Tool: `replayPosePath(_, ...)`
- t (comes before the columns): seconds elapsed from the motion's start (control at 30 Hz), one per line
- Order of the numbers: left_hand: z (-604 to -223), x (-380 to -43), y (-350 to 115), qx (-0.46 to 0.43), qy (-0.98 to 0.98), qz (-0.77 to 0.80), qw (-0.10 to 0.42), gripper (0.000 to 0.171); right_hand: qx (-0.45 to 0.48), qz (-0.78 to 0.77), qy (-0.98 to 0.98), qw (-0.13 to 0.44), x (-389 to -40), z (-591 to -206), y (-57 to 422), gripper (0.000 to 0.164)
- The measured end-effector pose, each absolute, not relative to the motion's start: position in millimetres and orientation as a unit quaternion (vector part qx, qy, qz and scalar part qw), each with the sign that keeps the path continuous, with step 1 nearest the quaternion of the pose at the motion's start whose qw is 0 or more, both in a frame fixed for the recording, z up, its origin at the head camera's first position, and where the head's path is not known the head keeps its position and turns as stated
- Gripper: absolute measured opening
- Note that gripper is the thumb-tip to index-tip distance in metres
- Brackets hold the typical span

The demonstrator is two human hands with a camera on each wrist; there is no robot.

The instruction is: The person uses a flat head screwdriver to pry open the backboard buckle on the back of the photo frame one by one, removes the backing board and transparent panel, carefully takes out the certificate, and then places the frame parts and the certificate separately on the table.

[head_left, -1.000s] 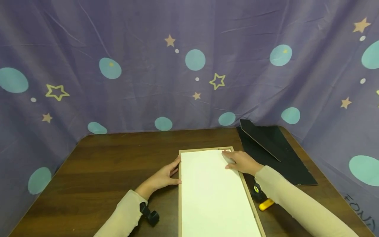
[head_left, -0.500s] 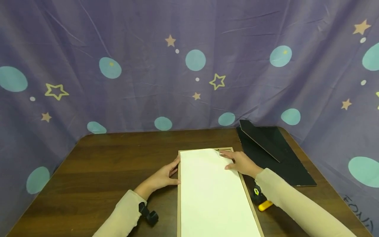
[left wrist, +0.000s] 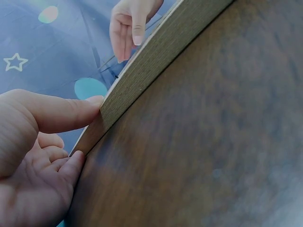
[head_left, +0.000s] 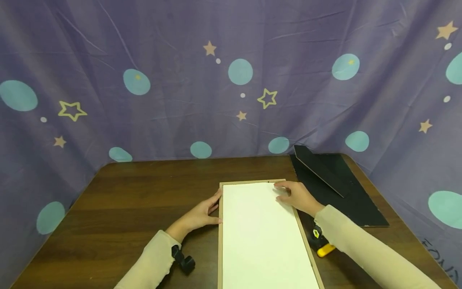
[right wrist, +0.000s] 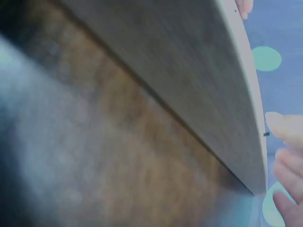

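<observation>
A picture frame [head_left: 220, 245] with a pale wooden rim lies on the brown table, a white sheet [head_left: 263, 237] filling its inside. My left hand [head_left: 197, 216] rests along the frame's left side near the far corner. In the left wrist view, its thumb [left wrist: 71, 113] touches the upper edge, with the fingers at the end of the rim. Over the far right corner of the sheet is my right hand [head_left: 299, 196], fingers slightly bent and thumb apart. The right wrist view shows a small dark metal tab [right wrist: 266, 134] on the rim beside that hand.
To the right lies a black backing board [head_left: 364, 210] with its stand leg [head_left: 319, 170] raised. A black and yellow object [head_left: 326, 250] sits beside the frame, partly under the right sleeve. A purple patterned curtain [head_left: 173, 100] hangs behind the table.
The sheet's far right corner was lifted half a second ago and now lies down inside the frame. My right hand's fingers have come up slightly from it; the left hand keeps its place.
</observation>
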State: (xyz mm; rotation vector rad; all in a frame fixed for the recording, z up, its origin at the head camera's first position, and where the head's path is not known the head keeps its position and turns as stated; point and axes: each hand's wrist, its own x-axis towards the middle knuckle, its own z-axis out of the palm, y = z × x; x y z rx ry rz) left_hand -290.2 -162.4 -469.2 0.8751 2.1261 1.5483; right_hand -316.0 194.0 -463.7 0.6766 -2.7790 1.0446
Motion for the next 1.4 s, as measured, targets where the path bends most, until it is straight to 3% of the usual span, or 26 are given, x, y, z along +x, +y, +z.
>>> replayPosePath(0.17, -470, -290, -162, 0.309, 0.757, 0.545, 0.184, 0.093, 0.194, 0.311, -0.93, 0.032, -316, -464, 200, 0.065)
replayPosePath(0.33, -469, -290, -162, 0.308, 0.758, 0.545, 0.182, 0.093, 0.228, 0.248, -0.942, 0.002, -313, -461, 199, 0.082)
replayPosePath(0.63, -469, -290, -162, 0.312, 0.756, 0.546, 0.185, 0.093, 0.221, 0.209, -0.952, 0.039, -310, -459, 199, 0.077)
replayPosePath(0.97, -469, -290, -163, 0.307, 0.76, 0.542, 0.183, 0.093, 0.215, 0.353, -0.91, 0.008, -317, -476, 213, 0.071)
replayPosePath(1.4, -470, -291, -163, 0.31, 0.755, 0.548, 0.183, 0.094, 0.24, 0.353, -0.905, 0.001, -315, -481, 219, 0.083)
